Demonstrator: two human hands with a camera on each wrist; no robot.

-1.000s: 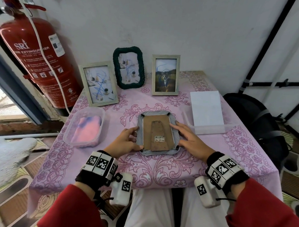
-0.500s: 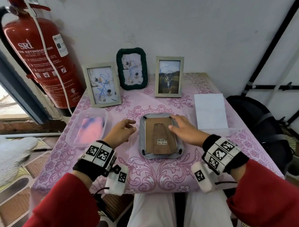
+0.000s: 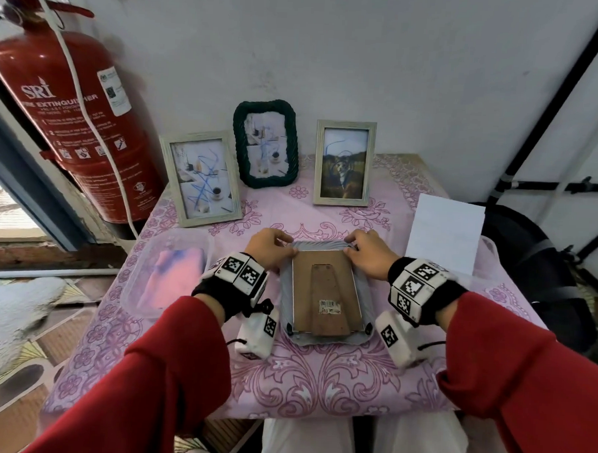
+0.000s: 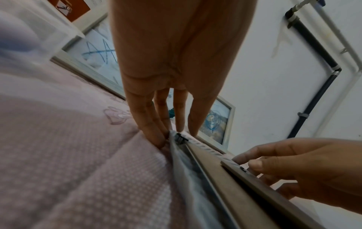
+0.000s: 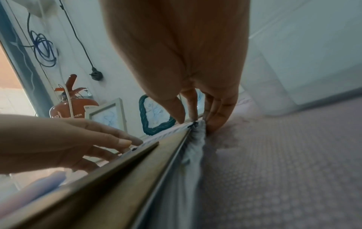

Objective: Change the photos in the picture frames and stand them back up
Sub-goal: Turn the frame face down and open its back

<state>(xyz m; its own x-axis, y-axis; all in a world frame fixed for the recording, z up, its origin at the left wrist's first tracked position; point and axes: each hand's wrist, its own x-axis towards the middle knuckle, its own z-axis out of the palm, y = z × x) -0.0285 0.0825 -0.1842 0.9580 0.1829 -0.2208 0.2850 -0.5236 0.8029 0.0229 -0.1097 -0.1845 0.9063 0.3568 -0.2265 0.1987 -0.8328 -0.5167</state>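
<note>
A grey picture frame (image 3: pixel 325 296) lies face down on the pink tablecloth (image 3: pixel 318 374), its brown backing and folded stand facing up. My left hand (image 3: pixel 272 247) pinches its far left corner, thumb on the back by a black clip (image 4: pixel 180 137), fingers along the outer edge. At the far right corner my right hand (image 3: pixel 365 249) grips the same way beside another clip (image 5: pixel 194 124). Three frames stand at the back: a pale one (image 3: pixel 202 179), a green woven one (image 3: pixel 266 142) and a pale one with a dog picture (image 3: pixel 344 163).
A white sheet (image 3: pixel 444 232) lies at the right of the table. A clear tub (image 3: pixel 172 272) with pink cloth sits at the left. A red fire extinguisher (image 3: pixel 72 124) stands beyond the left edge, a black bag (image 3: pixel 535 271) beyond the right.
Both hands left the frame's sides and moved up to its two far corners. The left hand lifted off in between. The frame stays flat.
</note>
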